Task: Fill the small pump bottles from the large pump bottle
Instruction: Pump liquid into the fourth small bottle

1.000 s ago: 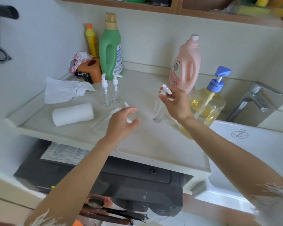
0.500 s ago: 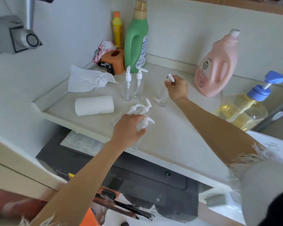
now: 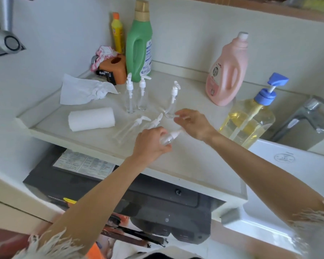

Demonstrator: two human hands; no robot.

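My left hand (image 3: 151, 143) grips a small clear pump bottle (image 3: 169, 137), tilted with its white pump head pointing right. My right hand (image 3: 192, 122) hovers just right of that pump head, fingers spread, holding nothing. Three small clear pump bottles stand upright on the counter: two side by side (image 3: 130, 99) (image 3: 143, 96) and one (image 3: 172, 103) just beyond my right hand. Two more small bottles (image 3: 128, 128) (image 3: 153, 122) lie on their sides left of my hands. The large pump bottle (image 3: 248, 119) with yellow liquid and a blue pump stands at the right.
On the white counter (image 3: 185, 165) are a paper towel roll (image 3: 91, 119), a crumpled tissue (image 3: 86, 90), an orange holder (image 3: 114, 69), a green bottle (image 3: 139, 45), a yellow bottle (image 3: 117, 33) and a pink bottle (image 3: 227, 71). A tap (image 3: 305, 116) and basin lie right.
My right hand has let go of the upright small bottle and drawn back toward my left hand. My left hand has lifted a small bottle off the counter.
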